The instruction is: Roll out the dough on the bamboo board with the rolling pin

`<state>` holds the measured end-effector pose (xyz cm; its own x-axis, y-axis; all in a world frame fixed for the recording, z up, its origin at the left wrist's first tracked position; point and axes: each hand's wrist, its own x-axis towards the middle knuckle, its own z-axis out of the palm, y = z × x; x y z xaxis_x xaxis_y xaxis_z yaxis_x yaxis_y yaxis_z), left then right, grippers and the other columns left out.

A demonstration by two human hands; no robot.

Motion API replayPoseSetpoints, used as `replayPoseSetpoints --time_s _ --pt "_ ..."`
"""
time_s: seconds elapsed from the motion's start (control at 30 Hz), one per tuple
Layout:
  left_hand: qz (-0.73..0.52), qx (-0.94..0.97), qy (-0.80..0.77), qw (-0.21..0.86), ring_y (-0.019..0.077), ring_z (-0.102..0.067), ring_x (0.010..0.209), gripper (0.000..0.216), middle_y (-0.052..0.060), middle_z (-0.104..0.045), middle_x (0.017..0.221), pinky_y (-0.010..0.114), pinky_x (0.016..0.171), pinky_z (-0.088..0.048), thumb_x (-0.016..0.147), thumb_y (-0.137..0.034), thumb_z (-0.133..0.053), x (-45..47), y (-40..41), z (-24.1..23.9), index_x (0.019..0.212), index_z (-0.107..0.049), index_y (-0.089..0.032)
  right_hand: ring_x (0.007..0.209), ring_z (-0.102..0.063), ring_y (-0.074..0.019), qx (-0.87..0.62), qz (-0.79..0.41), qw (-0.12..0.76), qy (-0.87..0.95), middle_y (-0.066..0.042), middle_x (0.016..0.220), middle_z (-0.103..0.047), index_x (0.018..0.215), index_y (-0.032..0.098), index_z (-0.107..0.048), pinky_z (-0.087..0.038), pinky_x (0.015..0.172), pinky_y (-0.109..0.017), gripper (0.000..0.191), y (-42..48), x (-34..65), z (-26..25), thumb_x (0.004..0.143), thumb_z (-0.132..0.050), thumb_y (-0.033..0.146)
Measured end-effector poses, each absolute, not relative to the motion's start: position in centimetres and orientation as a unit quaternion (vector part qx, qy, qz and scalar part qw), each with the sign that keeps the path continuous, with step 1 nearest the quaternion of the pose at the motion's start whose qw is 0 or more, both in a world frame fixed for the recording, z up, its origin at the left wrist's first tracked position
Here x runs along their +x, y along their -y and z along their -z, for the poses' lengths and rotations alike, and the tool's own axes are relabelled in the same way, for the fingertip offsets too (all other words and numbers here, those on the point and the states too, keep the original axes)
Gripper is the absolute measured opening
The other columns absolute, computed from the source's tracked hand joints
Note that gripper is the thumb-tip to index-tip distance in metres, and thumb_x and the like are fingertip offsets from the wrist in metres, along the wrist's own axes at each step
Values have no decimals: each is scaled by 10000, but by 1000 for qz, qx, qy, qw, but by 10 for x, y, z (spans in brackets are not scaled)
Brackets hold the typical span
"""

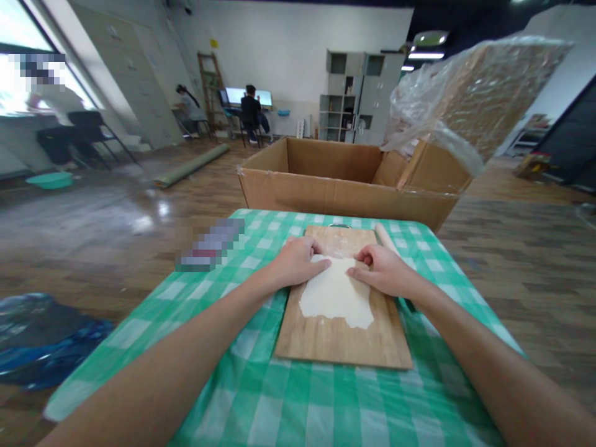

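Observation:
A thin, flat sheet of dough [338, 295] with ragged edges lies on a wooden cutting board [342, 347]. My left hand [300, 261] pinches the sheet's far left corner, thumb on top and fingers curled at the edge. At the far right corner, my right hand [382, 268] grips the dough the same way. Beyond my right hand, a pale rolling pin [385, 239] lies along the board's right side, partly hidden by that hand. A dark object [410, 305], mostly covered by my right wrist, rests beside the board.
A green-and-white checked cloth [279, 403] covers the table. Behind it stands a large open cardboard box [335, 192] with plastic wrap [493, 81]. A blurred-out object [212, 245] sits at the table's left edge. Plastic bags [44, 341] lie on the floor. Several people sit farther back.

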<state>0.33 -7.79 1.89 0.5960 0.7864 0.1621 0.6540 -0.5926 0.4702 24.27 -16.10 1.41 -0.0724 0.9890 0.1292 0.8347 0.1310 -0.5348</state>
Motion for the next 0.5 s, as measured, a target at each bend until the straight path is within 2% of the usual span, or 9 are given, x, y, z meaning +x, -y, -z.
replayPoseSetpoints --time_s 0.17,0.27,0.33,0.4,0.47,0.5 --pt "-176 888 -395 155 244 -643 892 290 75 -712 925 374 846 -457 859 -472 -676 2 79 -20 904 -659 -185 769 -587 -211 -645 -151 240 709 -54 840 -674 859 202 -620 -408 661 -324 286 163 239 -14 832 -752 454" --pt "-190 881 -395 178 229 -631 847 286 65 -696 911 355 775 -458 841 -459 -695 -1 81 -18 901 -622 -189 689 -546 -170 -624 -196 292 698 -6 763 -625 838 214 -561 -383 606 -300 239 166 237 -14 837 -729 384" --pt "-215 862 -394 236 205 -625 796 263 44 -690 886 327 710 -458 815 -399 -721 -3 83 -18 928 -610 -190 632 -523 -148 -595 -267 347 674 32 710 -590 929 208 -569 -370 566 -281 236 169 236 -14 840 -725 361" --pt "-247 832 -380 320 186 -635 775 307 26 -699 883 305 681 -471 798 -352 -744 -4 86 -20 1022 -619 -183 616 -532 -143 -570 -339 403 632 53 694 -576 1102 186 -593 -381 546 -269 361 173 235 -16 831 -749 366" --pt "-265 800 -364 397 178 -654 771 356 26 -718 888 289 666 -487 809 -350 -751 -6 89 -24 1100 -648 -173 700 -610 -162 -549 -397 445 585 25 767 -640 1229 171 -615 -458 600 -275 487 178 235 -19 820 -778 379" --pt "-269 788 -357 423 176 -663 773 346 32 -729 893 284 663 -491 827 -363 -746 -7 90 -27 1104 -674 -169 770 -650 -178 -538 -423 456 570 -3 831 -685 1230 172 -645 -501 653 -288 488 180 235 -20 819 -787 393"
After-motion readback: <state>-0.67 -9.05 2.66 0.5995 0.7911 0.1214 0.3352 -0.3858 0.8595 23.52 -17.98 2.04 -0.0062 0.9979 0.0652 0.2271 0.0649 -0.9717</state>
